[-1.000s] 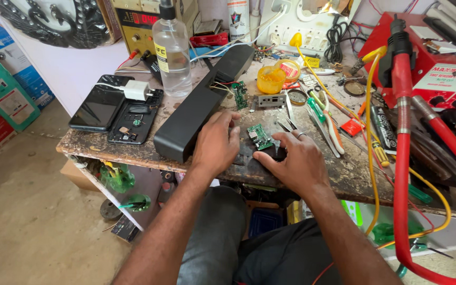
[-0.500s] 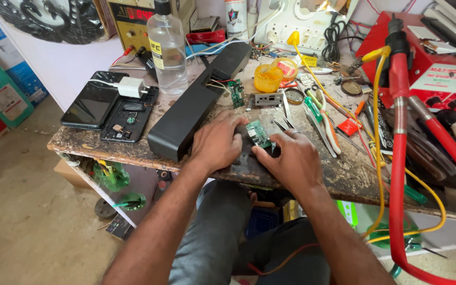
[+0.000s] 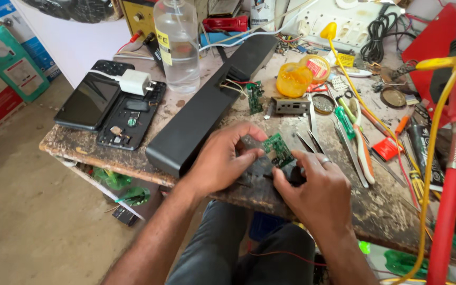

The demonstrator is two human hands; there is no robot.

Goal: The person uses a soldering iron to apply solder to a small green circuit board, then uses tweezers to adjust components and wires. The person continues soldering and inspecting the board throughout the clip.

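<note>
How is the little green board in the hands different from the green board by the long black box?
The small green board is held between the left hand and right hand, lifted off the table; the other green board lies on the table. The lying board has wires running to the long black box; the held one shows no wires. The held one looks squarish, the other longer and narrower. Both are green circuit boards.

Bare arms, two hands, grey trousers.
Sleeveless forearms; silver ring (image 3: 324, 161) on right hand (image 3: 315, 192) finger; left hand (image 3: 222, 161) unadorned; dark grey trousers (image 3: 249, 248) near.
</note>
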